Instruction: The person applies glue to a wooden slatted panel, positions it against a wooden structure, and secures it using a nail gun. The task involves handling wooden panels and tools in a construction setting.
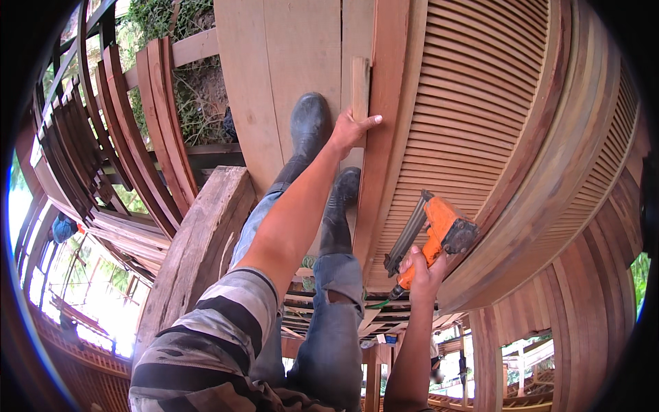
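My left hand (pixel 353 129) is closed on a short wooden strip (pixel 360 84), which lies lengthwise along the side of a reddish wooden beam (pixel 386 103). The thumb reaches over onto the beam, while the other fingers are mostly hidden. In my right hand (pixel 424 276) is an orange and black nail gun (pixel 443 226), gripped by its handle. A green hose (pixel 379 303) shows near the handle's end. Beneath the gun lies a slatted wooden panel (pixel 473 89), and its nose does not visibly touch the beam.
My dark rubber boots (pixel 310 123) stand on pale boards (pixel 247 69) left of the beam. A weathered timber (pixel 195 247) slants beside my left arm. Further left is an open framework of planks (pixel 161 123) with gaps onto greenery. Curved wooden boards (pixel 576 158) border the panel on the right.
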The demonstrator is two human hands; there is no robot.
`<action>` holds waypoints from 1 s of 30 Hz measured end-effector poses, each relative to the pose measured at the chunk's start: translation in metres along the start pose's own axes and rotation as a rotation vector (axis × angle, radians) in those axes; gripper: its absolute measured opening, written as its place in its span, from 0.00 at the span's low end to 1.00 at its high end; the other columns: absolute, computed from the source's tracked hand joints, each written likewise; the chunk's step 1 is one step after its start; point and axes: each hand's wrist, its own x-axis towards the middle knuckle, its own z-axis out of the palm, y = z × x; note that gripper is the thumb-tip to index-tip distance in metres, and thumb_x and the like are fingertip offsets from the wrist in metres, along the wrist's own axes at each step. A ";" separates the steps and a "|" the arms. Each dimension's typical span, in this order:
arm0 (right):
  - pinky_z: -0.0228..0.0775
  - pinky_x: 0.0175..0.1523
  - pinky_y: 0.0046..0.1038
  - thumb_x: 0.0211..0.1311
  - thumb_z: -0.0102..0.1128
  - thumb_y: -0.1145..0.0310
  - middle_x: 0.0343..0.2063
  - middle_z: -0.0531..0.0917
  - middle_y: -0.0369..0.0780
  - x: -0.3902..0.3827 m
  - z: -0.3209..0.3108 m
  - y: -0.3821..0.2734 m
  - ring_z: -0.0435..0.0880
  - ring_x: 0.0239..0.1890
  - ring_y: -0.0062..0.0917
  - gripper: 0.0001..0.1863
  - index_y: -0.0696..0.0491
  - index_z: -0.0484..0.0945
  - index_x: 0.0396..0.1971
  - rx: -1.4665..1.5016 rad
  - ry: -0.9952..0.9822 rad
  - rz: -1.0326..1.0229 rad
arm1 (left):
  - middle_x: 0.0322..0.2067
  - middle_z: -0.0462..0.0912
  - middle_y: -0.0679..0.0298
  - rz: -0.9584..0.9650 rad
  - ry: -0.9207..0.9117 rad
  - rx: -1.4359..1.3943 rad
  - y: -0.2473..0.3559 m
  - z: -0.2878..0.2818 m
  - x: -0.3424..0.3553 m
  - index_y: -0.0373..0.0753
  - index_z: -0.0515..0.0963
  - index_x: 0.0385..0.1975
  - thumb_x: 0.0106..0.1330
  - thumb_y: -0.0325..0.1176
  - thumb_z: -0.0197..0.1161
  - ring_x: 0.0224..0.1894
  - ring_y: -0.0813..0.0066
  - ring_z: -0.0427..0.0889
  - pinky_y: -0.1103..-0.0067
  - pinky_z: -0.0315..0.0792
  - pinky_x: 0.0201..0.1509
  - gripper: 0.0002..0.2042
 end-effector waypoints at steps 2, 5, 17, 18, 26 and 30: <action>0.72 0.29 0.26 0.77 0.56 0.72 0.22 0.76 0.36 0.007 -0.006 0.018 0.75 0.22 0.19 0.18 0.63 0.67 0.60 -0.010 -0.082 -0.089 | 0.48 0.89 0.59 0.019 0.004 0.035 -0.022 -0.002 -0.006 0.33 0.79 0.56 0.62 0.37 0.83 0.50 0.72 0.87 0.73 0.82 0.57 0.27; 0.73 0.33 0.24 0.80 0.53 0.68 0.26 0.77 0.37 0.016 -0.011 0.037 0.76 0.25 0.18 0.28 0.64 0.60 0.72 -0.010 -0.155 -0.222 | 0.48 0.89 0.56 0.020 0.016 0.079 -0.054 0.005 -0.027 0.31 0.80 0.56 0.59 0.36 0.84 0.49 0.71 0.88 0.73 0.83 0.55 0.29; 0.72 0.30 0.23 0.78 0.58 0.69 0.37 0.83 0.38 0.086 -0.037 0.055 0.73 0.24 0.16 0.35 0.56 0.59 0.80 -0.310 -0.026 -0.289 | 0.40 0.90 0.54 0.147 0.088 -0.003 -0.101 0.011 -0.034 0.26 0.83 0.49 0.61 0.32 0.82 0.39 0.69 0.91 0.73 0.86 0.43 0.21; 0.72 0.30 0.23 0.78 0.58 0.68 0.38 0.83 0.39 0.089 -0.036 0.055 0.73 0.24 0.16 0.35 0.56 0.60 0.80 -0.327 -0.021 -0.275 | 0.40 0.90 0.54 0.132 0.093 -0.002 -0.099 0.013 -0.033 0.26 0.83 0.49 0.61 0.31 0.82 0.39 0.69 0.91 0.73 0.86 0.43 0.21; 0.73 0.30 0.25 0.80 0.57 0.63 0.40 0.84 0.39 0.115 -0.024 0.073 0.75 0.24 0.16 0.33 0.52 0.63 0.79 -0.607 0.005 -0.499 | 0.41 0.91 0.53 0.170 0.140 0.040 -0.104 0.013 -0.031 0.25 0.82 0.49 0.61 0.31 0.82 0.39 0.67 0.91 0.71 0.86 0.43 0.22; 0.75 0.33 0.24 0.81 0.55 0.60 0.36 0.83 0.39 0.103 -0.012 0.058 0.77 0.26 0.16 0.31 0.54 0.64 0.78 -0.439 -0.046 -0.305 | 0.41 0.91 0.52 0.130 0.164 0.061 -0.104 0.013 -0.031 0.25 0.83 0.49 0.60 0.31 0.82 0.39 0.67 0.91 0.72 0.86 0.43 0.22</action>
